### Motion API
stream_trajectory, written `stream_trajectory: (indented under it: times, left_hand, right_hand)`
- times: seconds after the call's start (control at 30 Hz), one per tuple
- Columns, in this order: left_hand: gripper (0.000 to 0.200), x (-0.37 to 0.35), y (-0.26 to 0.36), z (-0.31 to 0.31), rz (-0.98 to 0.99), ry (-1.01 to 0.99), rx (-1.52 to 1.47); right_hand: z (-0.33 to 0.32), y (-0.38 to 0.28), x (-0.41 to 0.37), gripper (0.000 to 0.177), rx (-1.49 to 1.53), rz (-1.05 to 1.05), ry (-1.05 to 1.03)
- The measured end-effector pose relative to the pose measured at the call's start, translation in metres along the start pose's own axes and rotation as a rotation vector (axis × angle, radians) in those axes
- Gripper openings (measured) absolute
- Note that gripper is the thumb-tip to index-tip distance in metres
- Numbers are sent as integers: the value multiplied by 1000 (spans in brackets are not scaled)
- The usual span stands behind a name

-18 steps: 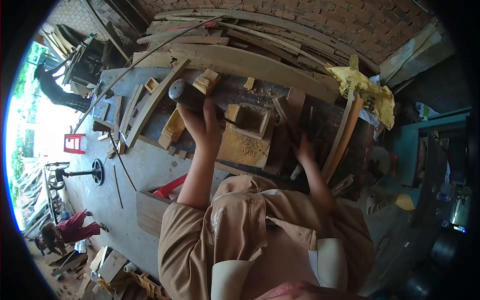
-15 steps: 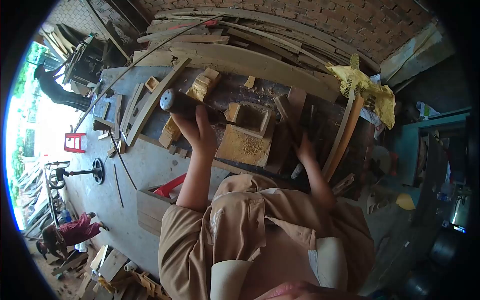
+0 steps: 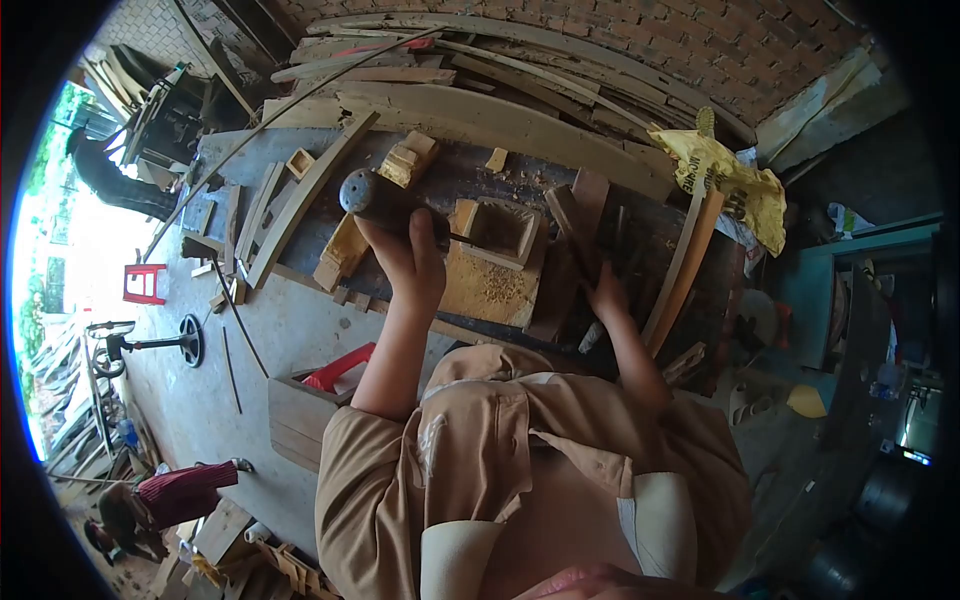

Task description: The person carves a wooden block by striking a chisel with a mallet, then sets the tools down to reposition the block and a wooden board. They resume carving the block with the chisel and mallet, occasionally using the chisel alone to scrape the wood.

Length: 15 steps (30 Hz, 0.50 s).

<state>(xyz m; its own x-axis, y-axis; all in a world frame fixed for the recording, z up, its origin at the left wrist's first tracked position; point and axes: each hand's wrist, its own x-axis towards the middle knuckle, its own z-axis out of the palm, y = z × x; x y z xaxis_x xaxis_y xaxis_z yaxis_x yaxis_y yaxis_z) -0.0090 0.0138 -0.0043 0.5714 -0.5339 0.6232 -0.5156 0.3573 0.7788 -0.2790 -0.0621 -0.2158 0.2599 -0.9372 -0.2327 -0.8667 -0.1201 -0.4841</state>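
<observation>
In my left hand [image 3: 408, 262] is a chisel [image 3: 372, 197] with a thick, dark round handle, its fingers wrapped round it. The thin metal blade reaches right, to the edge of a hollowed square wooden box [image 3: 503, 234]. That box sits on a pale wooden block [image 3: 485, 292], with fine chips scattered on the block's near part. My right hand [image 3: 606, 298] is closed round the lower end of a dark wooden bar [image 3: 569, 218], just right of the box. Close by the right wrist lies a tool with a pale grey end [image 3: 591, 337].
Carved yellowish wood pieces [image 3: 342, 250] and long boards [image 3: 310, 205] lie on the dark workbench [image 3: 455, 165]. A yellow sack [image 3: 715, 170] hangs at the right corner. Planks [image 3: 560, 85] are stacked behind. A red stool [image 3: 145, 284] and a bending person [image 3: 185, 497] are on the left.
My left hand and the chisel have shifted slightly right, toward the box. My right hand stays about where it was on the bar. The person at lower left has moved and bent over.
</observation>
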Motion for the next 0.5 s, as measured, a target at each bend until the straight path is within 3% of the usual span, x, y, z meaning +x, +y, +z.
stream_trajectory:
  times: [0.2,0.27,0.37,0.5]
  left_hand:
    - [42,-4,3,4,-140,-38,-120]
    - [41,-3,5,4,-148,-44,-125]
    - [40,-1,8,4,-157,-58,-133]
    - [38,0,4,4,-151,-21,-94]
  right_hand:
    - [-9,1,8,54,-42,-38,-32]
    - [-21,1,13,53,79,-152,-20]
    - [-40,-7,20,50,3,-104,22]
    - [-66,-24,28,56,218,-103,0]
